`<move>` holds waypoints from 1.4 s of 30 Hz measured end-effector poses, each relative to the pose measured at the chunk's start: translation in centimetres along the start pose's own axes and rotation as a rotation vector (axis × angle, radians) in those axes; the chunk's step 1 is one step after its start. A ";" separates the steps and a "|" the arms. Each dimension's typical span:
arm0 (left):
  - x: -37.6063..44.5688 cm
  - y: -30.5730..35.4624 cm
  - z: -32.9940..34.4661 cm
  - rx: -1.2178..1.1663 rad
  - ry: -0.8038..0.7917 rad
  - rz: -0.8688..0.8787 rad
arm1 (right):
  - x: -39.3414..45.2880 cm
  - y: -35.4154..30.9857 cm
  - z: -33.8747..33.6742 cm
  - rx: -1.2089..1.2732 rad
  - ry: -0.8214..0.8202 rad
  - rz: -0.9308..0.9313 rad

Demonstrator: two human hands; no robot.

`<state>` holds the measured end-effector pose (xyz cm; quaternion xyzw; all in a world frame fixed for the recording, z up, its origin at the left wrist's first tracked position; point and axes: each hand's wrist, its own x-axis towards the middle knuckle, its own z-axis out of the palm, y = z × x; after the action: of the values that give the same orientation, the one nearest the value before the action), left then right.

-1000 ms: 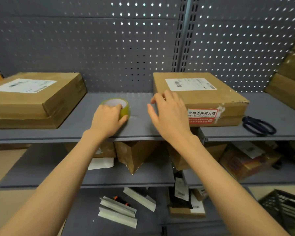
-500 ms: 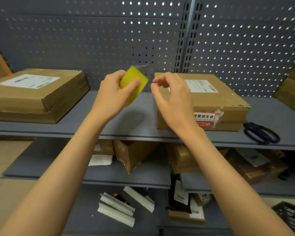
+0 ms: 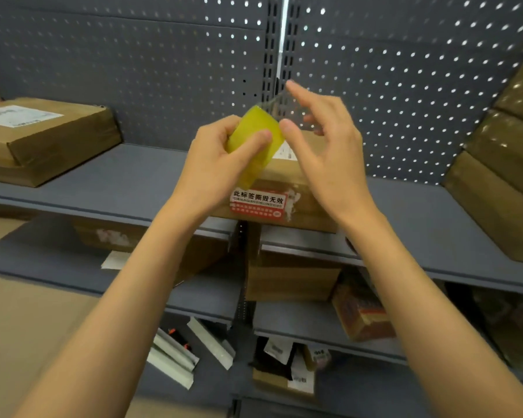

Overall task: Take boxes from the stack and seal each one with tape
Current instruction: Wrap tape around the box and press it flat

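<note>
Left hand (image 3: 215,164) grips yellow tape roll (image 3: 254,143) above box (image 3: 287,188) on shelf (image 3: 127,176); right hand (image 3: 326,146) pinches clear tape end (image 3: 280,108); red sticker (image 3: 258,203) reads 此标签撕毁无效; white label mostly hidden

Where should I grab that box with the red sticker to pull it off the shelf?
Take the box by its two short sides from the front: it lies flat, wide and shallow, its front edge near the shelf lip, and space shows either side.

Middle box (image 3: 287,182) top largely hidden behind both hands. Left box (image 3: 43,140) label blurred, unreadable. Right stacked boxes (image 3: 507,164) cut by frame edge. Lower-shelf clutter (image 3: 284,366) blurred, possibly packets.
</note>
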<state>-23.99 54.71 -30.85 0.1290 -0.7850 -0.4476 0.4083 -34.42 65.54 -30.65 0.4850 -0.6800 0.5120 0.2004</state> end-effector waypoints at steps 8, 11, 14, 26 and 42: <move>-2.6 2.5 4.6 -0.010 -0.064 -0.026 | -0.7 2.5 -4.4 0.129 -0.138 0.007; -3.1 2.8 5.2 0.061 -0.099 -0.029 | -1.0 3.0 -5.1 0.199 -0.117 0.064; -3.3 3.1 5.7 0.069 -0.128 -0.055 | -1.2 3.5 -5.7 0.232 -0.114 0.087; -2.3 3.6 6.0 0.045 -0.236 -0.064 | -1.0 4.4 -7.0 0.198 -0.112 0.033; -3.8 4.3 5.2 -0.190 -0.418 -0.204 | -2.2 3.1 -7.0 0.070 -0.097 -0.015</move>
<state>-24.82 62.45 -30.76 0.0735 -0.7899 -0.5751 0.1999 -37.72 72.83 -31.16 0.5211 -0.6668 0.5100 0.1540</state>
